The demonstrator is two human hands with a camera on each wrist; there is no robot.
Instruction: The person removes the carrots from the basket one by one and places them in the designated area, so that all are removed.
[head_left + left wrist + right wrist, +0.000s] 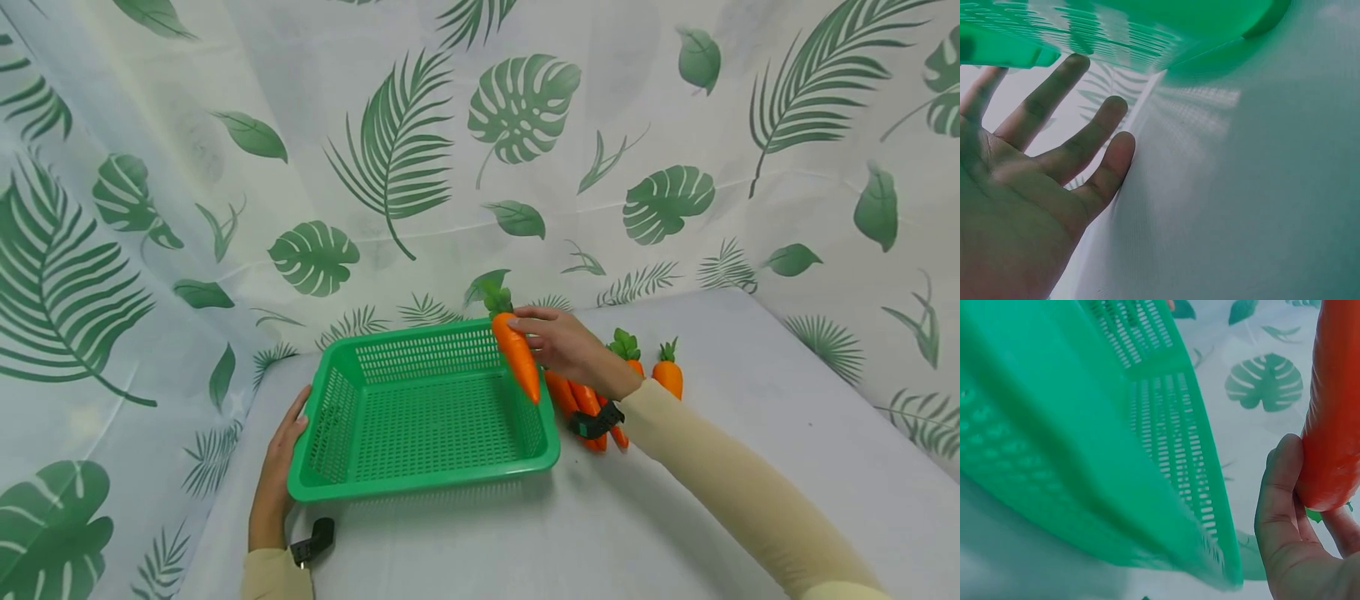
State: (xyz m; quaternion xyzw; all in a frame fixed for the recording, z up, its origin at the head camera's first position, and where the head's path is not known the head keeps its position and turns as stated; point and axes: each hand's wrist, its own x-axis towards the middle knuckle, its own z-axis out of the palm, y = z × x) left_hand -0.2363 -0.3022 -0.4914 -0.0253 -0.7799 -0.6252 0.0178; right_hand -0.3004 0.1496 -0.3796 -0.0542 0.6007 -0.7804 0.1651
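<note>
A green plastic basket with slotted walls stands in the middle of the head view, with nothing inside it. At its left side is my left hand. In the left wrist view the fingers of that hand are spread and nearly straight, close against the basket's outside. My right hand pinches an orange carrot by its thick end, just below the green leafy top. The carrot hangs over the basket's right rim, tip pointing down toward me. The right wrist view shows the carrot between thumb and fingers.
Several more carrots lie on the white table right of the basket, partly hidden by my right wrist. One carrot sits slightly apart, farther right. A white curtain with green leaf prints rises behind and beside the table.
</note>
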